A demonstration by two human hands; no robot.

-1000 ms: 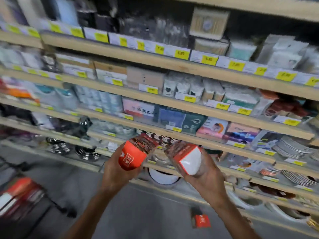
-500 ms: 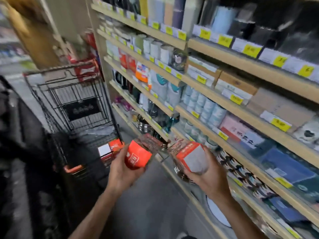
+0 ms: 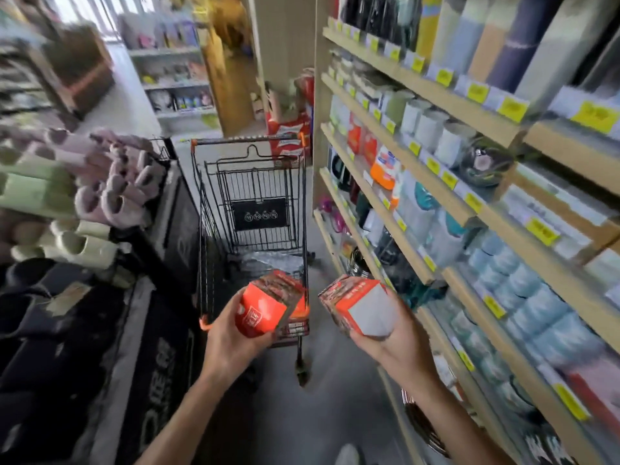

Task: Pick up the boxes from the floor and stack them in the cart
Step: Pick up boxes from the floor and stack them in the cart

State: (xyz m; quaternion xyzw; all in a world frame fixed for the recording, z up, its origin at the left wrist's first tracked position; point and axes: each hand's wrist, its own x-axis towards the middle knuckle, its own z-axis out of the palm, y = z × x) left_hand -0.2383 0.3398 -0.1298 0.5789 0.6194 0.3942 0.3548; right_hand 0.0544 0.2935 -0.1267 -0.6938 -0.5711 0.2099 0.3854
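Holding: I am gripping one orange box in each hand, both raised in front of me above the aisle floor (image 3: 302, 414).
Left box (image 3: 265, 307): I am carrying it tilted, its plain orange end turned toward me and a dark printed face turned up; it is hanging over the near right corner of the cart.
Left hand (image 3: 231, 340): my fingers are curling round the left box from below, with the thumb lying along its left side.
Right box (image 3: 355, 305): I am carrying it tilted as well, a grey-white end facing me and an orange edge above that; it is hanging just right of the cart, near the lower shelves.
Right hand (image 3: 399, 344): my palm is cupping the right box from underneath, fingers wrapping its far side.
Cart (image 3: 255, 209): a black wire cart with orange corner trim is standing in the aisle straight ahead of me; something pale and crinkled is lying in its basket, too blurred to identify.
Right-hand shelving (image 3: 469, 209): wooden shelves with yellow price tags are running along my right, holding cups and packaged goods.
Left-hand display (image 3: 77, 196): rolled mats in green, pink and black are lying stacked to my left.
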